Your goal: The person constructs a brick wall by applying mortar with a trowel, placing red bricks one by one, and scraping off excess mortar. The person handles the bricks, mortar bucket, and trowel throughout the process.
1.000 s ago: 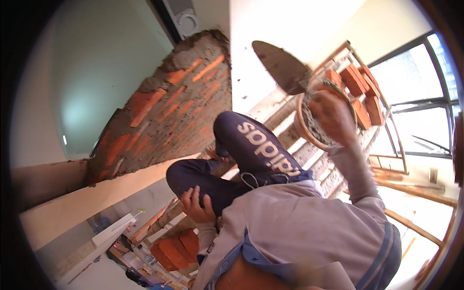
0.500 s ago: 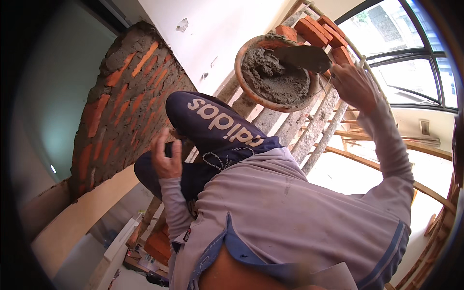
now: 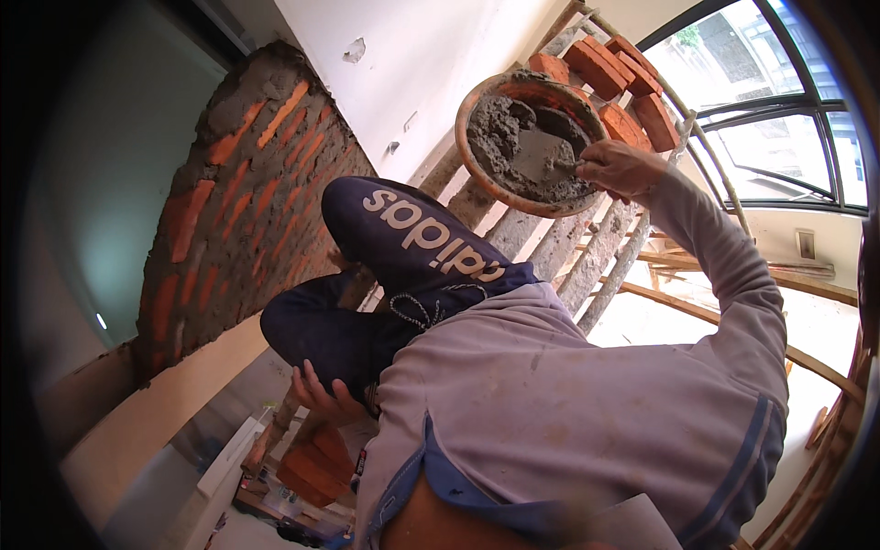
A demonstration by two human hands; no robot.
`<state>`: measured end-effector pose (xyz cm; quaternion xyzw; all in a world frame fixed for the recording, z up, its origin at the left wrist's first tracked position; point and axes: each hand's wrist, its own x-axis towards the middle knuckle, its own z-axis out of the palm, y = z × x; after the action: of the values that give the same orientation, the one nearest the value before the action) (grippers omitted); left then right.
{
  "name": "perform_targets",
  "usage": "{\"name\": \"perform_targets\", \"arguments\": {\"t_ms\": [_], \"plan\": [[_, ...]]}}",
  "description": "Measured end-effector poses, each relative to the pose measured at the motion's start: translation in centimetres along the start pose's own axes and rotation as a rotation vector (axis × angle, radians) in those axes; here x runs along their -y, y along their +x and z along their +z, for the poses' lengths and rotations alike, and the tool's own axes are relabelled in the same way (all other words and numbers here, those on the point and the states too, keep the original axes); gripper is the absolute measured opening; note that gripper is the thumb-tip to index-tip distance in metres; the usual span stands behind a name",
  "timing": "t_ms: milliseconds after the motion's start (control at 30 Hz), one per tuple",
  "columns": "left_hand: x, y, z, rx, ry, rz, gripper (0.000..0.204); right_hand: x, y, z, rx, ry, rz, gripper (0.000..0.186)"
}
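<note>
A round, rust-coloured tub of wet grey mortar sits on the scaffold poles ahead of me. My right hand reaches over its right rim, closed round the handle of a trowel. The trowel's blade lies in the mortar, smeared grey and hard to tell from it. Down at the left, my left hand rests against my dark trouser leg with its fingers apart, holding nothing visible. Part of that hand is hidden by the leg.
Several red bricks are stacked behind the tub, beside the window. At the left rises a brick wall partly smeared with mortar. Round poles with gaps between them form the platform. More bricks lie lower left.
My right hand has moved left and down, and the trowel's blade has gone from above the tub into the mortar. My left hand has dropped from above the knee to the leg's underside.
</note>
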<state>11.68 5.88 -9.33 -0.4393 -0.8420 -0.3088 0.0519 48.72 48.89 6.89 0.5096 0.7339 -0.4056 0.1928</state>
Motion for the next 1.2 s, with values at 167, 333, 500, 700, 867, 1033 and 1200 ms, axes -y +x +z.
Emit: {"name": "perform_targets", "arguments": {"t_ms": [167,333,500,700,867,1033,1200], "plan": [[1.1,-1.6,3.1,0.025,0.01,-0.055,0.068,-1.1,-2.9,2.3,-0.058,0.251,0.002,0.032],[0.9,-1.6,2.9,0.014,-0.085,-0.17,0.07,0.0,-5.1,4.4,-0.269,0.397,-0.097,0.026],[0.2,-0.3,1.9,0.008,-0.054,-0.151,0.065,5.9,-5.5,3.7,-0.3,0.395,-0.184,0.026],[0.4,-1.1,1.7,-0.023,-0.105,-0.168,0.061,18.8,1.1,2.1,-0.081,0.228,-0.602,0.022],[-0.2,-1.4,1.0,-0.001,-0.083,-0.209,0.061,25.2,9.6,0.3,0.249,0.505,-0.745,0.028],[-0.8,-0.1,1.5,0.021,-0.14,-0.211,0.06,25.0,16.2,-3.3,0.261,0.928,-0.472,0.029],[-0.3,-1.0,1.0,0.033,-0.122,-0.214,0.059,23.4,8.3,-4.9,0.235,0.92,-0.629,0.032]]}}
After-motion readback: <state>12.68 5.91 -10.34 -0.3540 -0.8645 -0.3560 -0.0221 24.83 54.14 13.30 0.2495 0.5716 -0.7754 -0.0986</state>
